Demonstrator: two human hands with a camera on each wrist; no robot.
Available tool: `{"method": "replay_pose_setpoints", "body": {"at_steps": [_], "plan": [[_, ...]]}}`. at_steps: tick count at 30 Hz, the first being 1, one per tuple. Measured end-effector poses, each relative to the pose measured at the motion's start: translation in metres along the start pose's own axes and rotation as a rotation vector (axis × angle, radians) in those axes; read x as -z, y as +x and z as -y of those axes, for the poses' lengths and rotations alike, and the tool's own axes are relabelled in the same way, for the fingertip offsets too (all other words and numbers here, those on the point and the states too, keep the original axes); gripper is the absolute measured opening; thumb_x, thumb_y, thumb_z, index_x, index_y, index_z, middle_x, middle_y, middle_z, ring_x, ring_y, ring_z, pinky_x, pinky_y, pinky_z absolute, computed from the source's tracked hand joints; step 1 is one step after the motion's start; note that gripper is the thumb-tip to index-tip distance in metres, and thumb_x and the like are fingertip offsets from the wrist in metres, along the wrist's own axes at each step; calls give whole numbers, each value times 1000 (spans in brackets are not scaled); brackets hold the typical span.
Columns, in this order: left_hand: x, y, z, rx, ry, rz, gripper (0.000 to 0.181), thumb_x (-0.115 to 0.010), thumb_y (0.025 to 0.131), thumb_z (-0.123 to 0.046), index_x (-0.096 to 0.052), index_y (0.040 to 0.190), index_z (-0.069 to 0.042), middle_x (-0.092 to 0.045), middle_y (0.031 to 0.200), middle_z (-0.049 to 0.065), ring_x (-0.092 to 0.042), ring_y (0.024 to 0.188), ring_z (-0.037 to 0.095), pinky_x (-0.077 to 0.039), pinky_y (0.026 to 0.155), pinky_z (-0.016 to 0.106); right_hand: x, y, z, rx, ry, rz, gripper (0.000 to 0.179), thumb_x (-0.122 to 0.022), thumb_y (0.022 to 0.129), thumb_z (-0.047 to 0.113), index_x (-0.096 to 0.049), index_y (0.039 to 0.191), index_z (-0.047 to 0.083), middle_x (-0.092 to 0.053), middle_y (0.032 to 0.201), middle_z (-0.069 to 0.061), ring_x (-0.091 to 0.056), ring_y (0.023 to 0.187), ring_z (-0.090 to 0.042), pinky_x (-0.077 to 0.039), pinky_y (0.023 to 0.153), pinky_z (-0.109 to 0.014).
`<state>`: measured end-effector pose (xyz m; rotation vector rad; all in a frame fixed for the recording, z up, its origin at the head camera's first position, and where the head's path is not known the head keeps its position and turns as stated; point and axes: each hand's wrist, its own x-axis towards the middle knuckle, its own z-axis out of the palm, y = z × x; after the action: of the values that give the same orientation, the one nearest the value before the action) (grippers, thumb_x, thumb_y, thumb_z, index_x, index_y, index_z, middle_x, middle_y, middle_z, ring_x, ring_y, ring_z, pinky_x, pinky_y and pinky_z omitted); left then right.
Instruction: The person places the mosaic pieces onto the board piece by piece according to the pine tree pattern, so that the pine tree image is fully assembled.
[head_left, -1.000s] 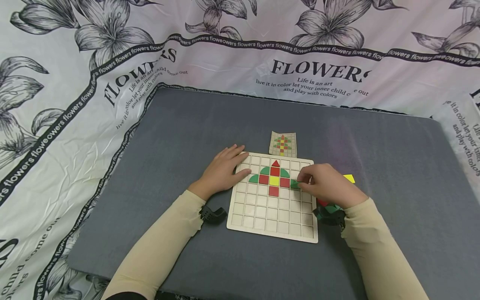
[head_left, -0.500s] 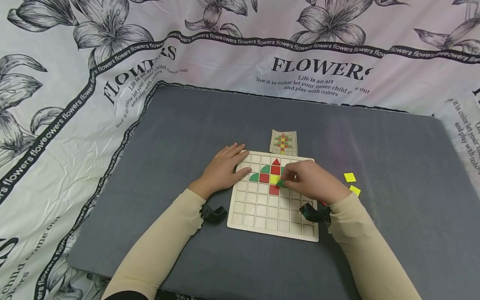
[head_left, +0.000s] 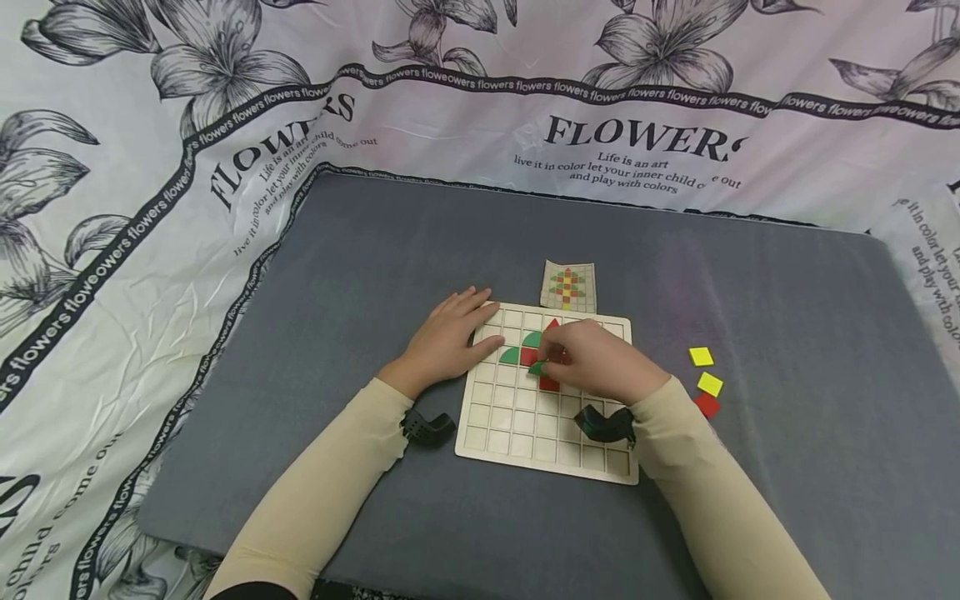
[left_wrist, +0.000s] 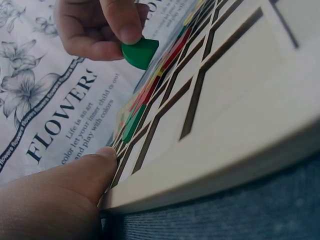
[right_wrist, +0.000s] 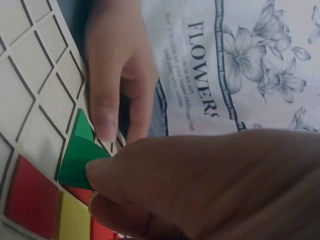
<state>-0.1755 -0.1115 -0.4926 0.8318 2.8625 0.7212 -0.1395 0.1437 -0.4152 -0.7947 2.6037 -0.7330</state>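
Note:
My left hand rests flat at the upper left corner of a wooden grid board, its fingers straight and its thumb on the edge. Between thumb and fingers, my right hand pinches a green quarter-circle tile, held above the board in the left wrist view. Below the held tile in the right wrist view lie red and yellow squares in the grid. Two green quarter-circles, one of them a green tile at the left, sit in the board. My right hand covers part of the pattern.
A small pattern card lies at the board's far edge. To the right on the grey table are loose tiles: a yellow square, another yellow square and a red tile. A flower-printed cloth hangs behind.
My right hand has carried the green tile leftward across the board, from the pattern's right side to left of its middle. Loose tiles at the right have come into view. My left hand stays put.

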Motion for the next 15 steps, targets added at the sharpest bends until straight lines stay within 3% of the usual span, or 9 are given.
{"method": "replay_pose_setpoints", "body": {"at_steps": [15], "plan": [[-1,1,2,-2,7,3,66,-56,107,-52,-45,161,-16,-34,171,7,-22,161,25,-14,134,43,-13,8,-1,37,20,43,4,-76,96,12,-77,94,9,-70,80,7,-59,66,-8,-52,64,-28]]}}
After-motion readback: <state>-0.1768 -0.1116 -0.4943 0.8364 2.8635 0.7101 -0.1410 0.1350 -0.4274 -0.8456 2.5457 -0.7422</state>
